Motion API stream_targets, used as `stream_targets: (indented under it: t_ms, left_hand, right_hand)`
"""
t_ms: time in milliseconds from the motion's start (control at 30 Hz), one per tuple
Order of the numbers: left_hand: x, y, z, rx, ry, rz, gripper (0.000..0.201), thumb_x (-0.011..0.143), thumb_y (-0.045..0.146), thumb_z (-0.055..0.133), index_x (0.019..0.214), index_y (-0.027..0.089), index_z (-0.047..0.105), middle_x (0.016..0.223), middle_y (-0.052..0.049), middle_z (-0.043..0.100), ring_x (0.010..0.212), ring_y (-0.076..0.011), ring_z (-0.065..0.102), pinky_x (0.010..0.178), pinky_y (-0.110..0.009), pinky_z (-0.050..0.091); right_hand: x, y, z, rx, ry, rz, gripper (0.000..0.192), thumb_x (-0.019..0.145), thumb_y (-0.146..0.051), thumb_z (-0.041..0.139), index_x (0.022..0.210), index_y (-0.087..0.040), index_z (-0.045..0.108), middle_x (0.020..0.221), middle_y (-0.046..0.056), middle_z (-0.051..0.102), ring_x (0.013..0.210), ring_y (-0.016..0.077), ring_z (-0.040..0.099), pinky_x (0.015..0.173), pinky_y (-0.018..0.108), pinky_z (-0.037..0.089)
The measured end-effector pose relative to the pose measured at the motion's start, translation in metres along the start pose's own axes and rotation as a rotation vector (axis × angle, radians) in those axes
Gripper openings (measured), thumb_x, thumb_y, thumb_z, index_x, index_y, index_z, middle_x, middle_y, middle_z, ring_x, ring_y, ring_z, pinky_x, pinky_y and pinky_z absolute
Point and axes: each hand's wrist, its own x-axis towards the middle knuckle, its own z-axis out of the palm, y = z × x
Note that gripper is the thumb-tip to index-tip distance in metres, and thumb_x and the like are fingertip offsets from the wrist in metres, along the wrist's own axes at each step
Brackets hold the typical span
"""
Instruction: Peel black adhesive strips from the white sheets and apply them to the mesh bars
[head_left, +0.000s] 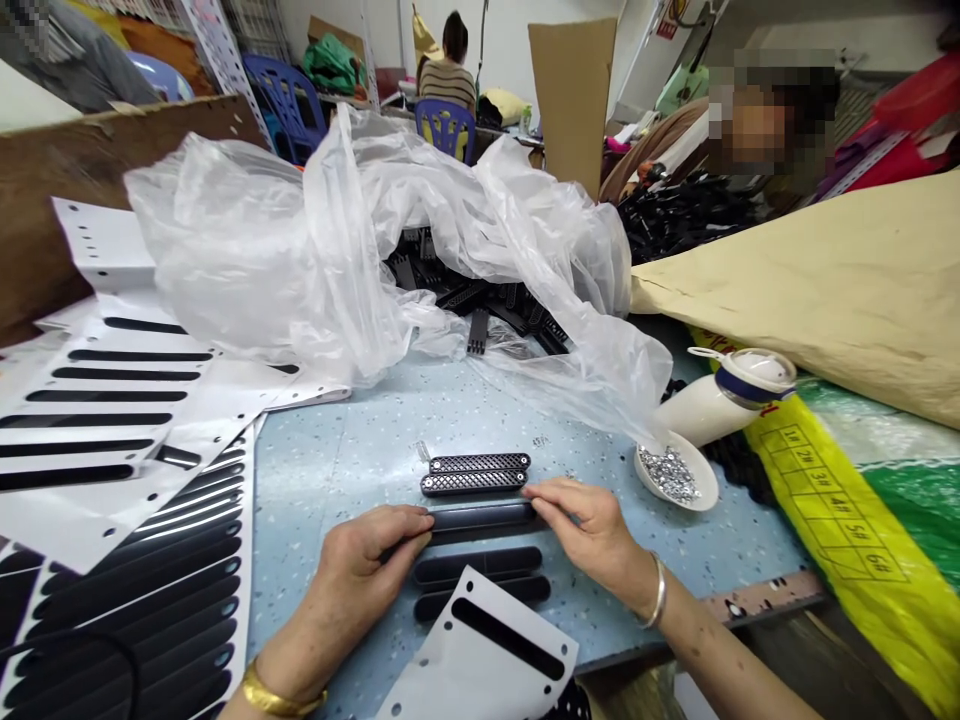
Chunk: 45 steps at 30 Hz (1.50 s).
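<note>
A long black plastic strip (480, 520) lies across the blue table in front of me. My left hand (360, 580) pinches its left end and my right hand (592, 530) pinches its right end. Just beyond it lie two black textured handle pieces (476, 474) side by side. Under the strip, nearer me, a white card (480, 655) with a black slot carries two more black strips (480, 580).
A clear plastic bag (360, 240) holds several black parts (487, 300) at the table's middle. White slotted cards (112, 420) are stacked at left. A small white dish of metal bits (675, 475) and a white bottle (720, 400) sit at right. A person sits far right.
</note>
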Motion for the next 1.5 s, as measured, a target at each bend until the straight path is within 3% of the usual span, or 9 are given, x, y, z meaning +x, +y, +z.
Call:
stream_targets:
  t_ms: [100, 333, 600, 933, 1133, 1333, 1500]
  left_hand:
    - [-0.001, 0.0, 0.001, 0.014, -0.005, -0.025, 0.016, 0.084, 0.019, 0.058, 0.09, 0.023, 0.072, 0.086, 0.0, 0.077, 0.078, -0.0164, 0.073, 0.071, -0.026, 0.059]
    - [0.0, 0.0, 0.003, 0.046, 0.01, -0.144, 0.024, 0.078, 0.023, 0.064, 0.101, 0.02, 0.069, 0.083, 0.0, 0.076, 0.069, -0.0174, 0.071, 0.065, -0.026, 0.058]
    - [0.002, -0.003, 0.003, 0.113, -0.03, -0.075, 0.018, 0.08, 0.023, 0.058, 0.094, 0.02, 0.069, 0.083, -0.003, 0.075, 0.07, -0.0184, 0.07, 0.064, -0.027, 0.056]
    - [0.004, 0.001, 0.003, 0.113, -0.038, -0.076, 0.017, 0.081, 0.023, 0.058, 0.091, 0.021, 0.071, 0.078, -0.002, 0.076, 0.068, -0.0182, 0.071, 0.062, -0.026, 0.055]
    - [0.005, 0.0, 0.003, 0.112, -0.015, -0.061, 0.015, 0.079, 0.022, 0.06, 0.09, 0.02, 0.071, 0.076, -0.001, 0.075, 0.066, -0.0179, 0.071, 0.06, -0.025, 0.054]
    - [0.004, -0.002, 0.002, 0.088, -0.012, -0.072, 0.015, 0.08, 0.022, 0.06, 0.09, 0.021, 0.071, 0.077, 0.0, 0.076, 0.068, -0.0176, 0.071, 0.061, -0.025, 0.055]
    - [0.003, -0.003, 0.003, 0.09, -0.027, -0.08, 0.015, 0.08, 0.023, 0.06, 0.091, 0.02, 0.071, 0.078, -0.001, 0.076, 0.069, -0.018, 0.071, 0.062, -0.025, 0.055]
  right_hand:
    - [-0.006, -0.002, -0.005, -0.047, 0.069, 0.113, 0.017, 0.087, -0.018, 0.057, 0.09, -0.016, 0.074, 0.074, 0.006, 0.07, 0.066, 0.0173, 0.065, 0.062, 0.029, 0.053]
    - [-0.003, -0.004, 0.013, 0.054, -0.029, 0.277, 0.025, 0.071, -0.025, 0.072, 0.093, -0.012, 0.073, 0.077, 0.006, 0.063, 0.056, 0.0138, 0.057, 0.048, 0.025, 0.046]
    - [0.01, 0.004, 0.02, 0.045, -0.064, 0.441, 0.021, 0.058, -0.028, 0.083, 0.07, -0.015, 0.07, 0.056, -0.004, 0.051, 0.049, 0.0091, 0.044, 0.048, 0.022, 0.036]
    - [0.017, 0.008, 0.019, 0.085, -0.122, 0.29, 0.024, 0.071, -0.028, 0.074, 0.053, -0.018, 0.063, 0.053, -0.002, 0.056, 0.052, 0.0106, 0.05, 0.051, 0.023, 0.037]
    - [0.016, 0.009, 0.024, 0.124, -0.055, 0.307, 0.036, 0.077, -0.034, 0.068, 0.047, -0.018, 0.054, 0.05, -0.002, 0.052, 0.049, 0.0099, 0.046, 0.049, 0.022, 0.037]
    - [0.015, 0.013, 0.012, 0.242, -0.167, 0.415, 0.044, 0.093, -0.047, 0.043, 0.074, -0.015, 0.067, 0.051, 0.0, 0.061, 0.044, 0.0129, 0.059, 0.041, 0.022, 0.046]
    - [0.015, 0.012, 0.01, 0.245, -0.199, 0.407, 0.028, 0.08, -0.042, 0.064, 0.07, -0.016, 0.065, 0.057, 0.0, 0.064, 0.05, 0.0139, 0.063, 0.045, 0.022, 0.05]
